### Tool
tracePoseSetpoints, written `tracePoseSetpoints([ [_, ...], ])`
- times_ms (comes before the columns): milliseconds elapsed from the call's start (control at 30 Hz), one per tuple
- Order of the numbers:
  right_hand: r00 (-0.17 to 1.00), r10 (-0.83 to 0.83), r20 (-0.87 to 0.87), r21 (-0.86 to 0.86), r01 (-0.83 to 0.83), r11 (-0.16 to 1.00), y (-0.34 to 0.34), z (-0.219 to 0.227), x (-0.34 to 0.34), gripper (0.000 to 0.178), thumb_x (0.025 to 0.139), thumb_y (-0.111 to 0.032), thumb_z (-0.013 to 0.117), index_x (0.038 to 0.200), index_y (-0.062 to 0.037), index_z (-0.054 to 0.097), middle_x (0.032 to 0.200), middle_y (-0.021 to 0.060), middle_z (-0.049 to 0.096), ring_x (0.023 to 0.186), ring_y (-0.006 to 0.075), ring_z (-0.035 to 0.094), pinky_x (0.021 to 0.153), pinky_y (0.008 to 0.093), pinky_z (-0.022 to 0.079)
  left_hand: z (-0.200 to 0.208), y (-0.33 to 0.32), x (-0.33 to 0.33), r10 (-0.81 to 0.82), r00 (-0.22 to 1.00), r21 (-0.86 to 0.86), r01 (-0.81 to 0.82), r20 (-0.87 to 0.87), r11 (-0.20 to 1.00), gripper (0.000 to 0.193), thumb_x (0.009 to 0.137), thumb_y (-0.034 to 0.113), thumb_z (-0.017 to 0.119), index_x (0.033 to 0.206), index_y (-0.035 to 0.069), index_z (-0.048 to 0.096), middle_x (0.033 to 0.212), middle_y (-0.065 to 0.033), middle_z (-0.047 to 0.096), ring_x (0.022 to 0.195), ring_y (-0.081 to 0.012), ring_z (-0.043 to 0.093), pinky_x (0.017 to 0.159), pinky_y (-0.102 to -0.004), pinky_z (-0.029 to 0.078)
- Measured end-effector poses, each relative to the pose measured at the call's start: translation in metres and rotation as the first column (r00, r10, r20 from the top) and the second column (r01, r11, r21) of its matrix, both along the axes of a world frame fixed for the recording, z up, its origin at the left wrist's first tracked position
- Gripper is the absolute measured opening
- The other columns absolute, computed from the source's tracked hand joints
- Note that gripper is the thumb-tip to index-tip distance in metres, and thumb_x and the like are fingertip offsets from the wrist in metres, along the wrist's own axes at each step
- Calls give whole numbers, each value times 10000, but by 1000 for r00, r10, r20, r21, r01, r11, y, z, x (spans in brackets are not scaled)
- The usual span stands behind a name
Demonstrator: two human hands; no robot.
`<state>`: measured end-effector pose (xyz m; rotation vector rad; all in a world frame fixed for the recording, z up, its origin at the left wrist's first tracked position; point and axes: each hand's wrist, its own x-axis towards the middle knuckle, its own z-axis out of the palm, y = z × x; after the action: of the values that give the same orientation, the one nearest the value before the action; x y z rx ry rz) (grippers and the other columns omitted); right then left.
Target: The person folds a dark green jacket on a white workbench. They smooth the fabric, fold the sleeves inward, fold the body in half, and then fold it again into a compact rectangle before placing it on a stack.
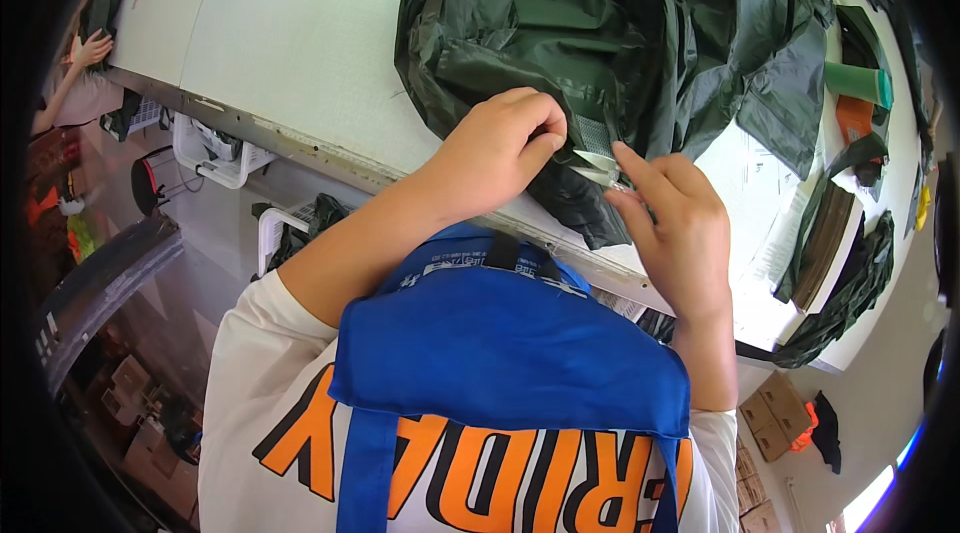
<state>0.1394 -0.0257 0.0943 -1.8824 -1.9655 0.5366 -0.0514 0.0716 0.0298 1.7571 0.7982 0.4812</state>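
A dark green, nearly black bag (pixel 560 13) of thin, shiny fabric lies on the worktable before me, opened up with its inside showing. A small grey mesh patch (pixel 592 131) shows near its front edge. My left hand (pixel 505 148) is closed in a pinch at the bag's front edge, with the fabric at its fingertips. In my right hand (pixel 680 213) are small metal thread snips (pixel 598 173), their two blades apart and pointing left toward my left hand. The snips' handle is mostly hidden by my fingers. A fold of the bag hangs over the table's front edge below the blades.
The pale worktable (pixel 300 23) has a metal front edge. White baskets (pixel 225 158) stand below it at left. Another person's hand (pixel 95 48) rests on a dark item at far left. A green thread cone (pixel 860 83) and dark fabric strips (pixel 850 283) lie at right.
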Motion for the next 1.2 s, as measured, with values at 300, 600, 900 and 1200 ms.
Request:
tracePoseSetpoints([
  [300, 949, 76, 307, 14, -85, 996, 18, 7, -26, 298, 744, -150, 700, 1032, -82, 670, 766, 29, 527, 727, 192, 557, 591, 310, 472, -7, 0, -4, -1, 1000, 15, 1, -4, 1000, 52, 851, 48, 585, 871, 9, 557, 817, -85, 557, 689, -191, 532, 620, -297, 442],
  [600, 887, 172, 428, -27, -178, 984, 31, 10, -35, 173, 732, -89, 629, 901, -56, 649, 727, 27, 511, 694, 187, 543, 577, 297, 469, -8, 1, -4, -17, 1000, 22, 17, -19, 1000, 44, 850, 43, 576, 855, 7, 552, 813, -90, 559, 694, -209, 539, 622, -311, 446],
  [900, 969, -245, 10, -171, 243, 955, 19, 5, 10, 252, 784, -122, 704, 1031, -79, 675, 817, 99, 591, 730, 258, 602, 661, 352, 485, -10, 4, -14, 41, 996, 250, -20, -78, 968, 113, 827, 99, 641, 883, 24, 578, 855, -108, 572, 785, -288, 555, 702, -362, 453],
  [1200, 556, -698, 451, 119, 738, 664, -81, -125, 127, 384, 880, -278, 638, 1219, -103, 598, 1004, 140, 600, 915, 289, 584, 815, 382, 465, -19, -16, 5, 69, 975, 574, 68, -213, 816, 199, 773, 172, 710, 901, 88, 583, 830, -62, 590, 773, -273, 557, 672, -378, 475],
])
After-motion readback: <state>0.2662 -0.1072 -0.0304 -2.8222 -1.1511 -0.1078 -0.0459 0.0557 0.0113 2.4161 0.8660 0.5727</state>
